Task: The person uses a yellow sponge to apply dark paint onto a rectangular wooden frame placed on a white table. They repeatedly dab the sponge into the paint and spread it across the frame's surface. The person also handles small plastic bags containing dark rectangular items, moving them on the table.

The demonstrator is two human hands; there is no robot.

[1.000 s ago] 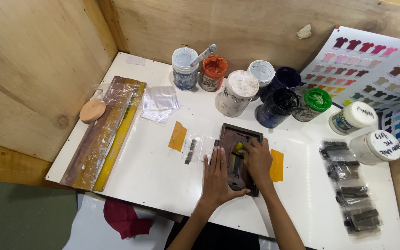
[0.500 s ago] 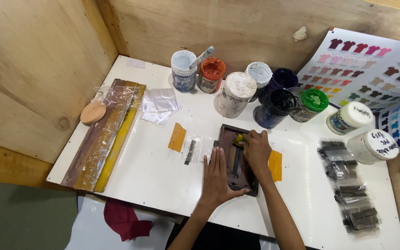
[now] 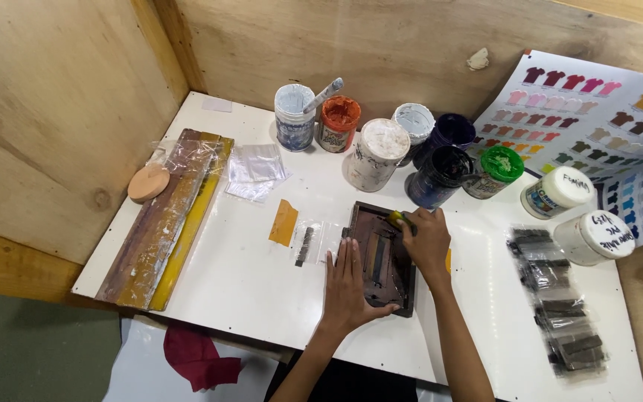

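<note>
**Screen frame held flat under two hands on the white table**

Screen frame [image 3: 381,257] lies near the front middle of the white table [image 3: 247,283], a small dark rectangle whose long axis runs from the person's side toward the paint jars, tipped slightly so its far end leans left. Behind it, a colour chart [image 3: 597,119] of small shirt shapes leans against the plywood wall. Along the table's left edge lie long paint-stained wooden strips [image 3: 165,219], roughly parallel to the frame (a round wooden disc [image 3: 148,182] sits beside them). A cluster of paint jars [image 3: 381,152] stands just beyond the frame, and a row of clear packets with dark contents [image 3: 556,309] lies well to the right.

Left hand [image 3: 349,286] rests open, fingers spread flat, on the frame's near left side, pressing rather than gripping. Right hand [image 3: 427,242] is curled at the frame's far right corner, its fingers clenched round a small yellow-green tool [image 3: 399,218] that touches the frame's top edge. An orange tab [image 3: 284,222] and a small clear packet [image 3: 308,243] lie just left of the frame.
</note>
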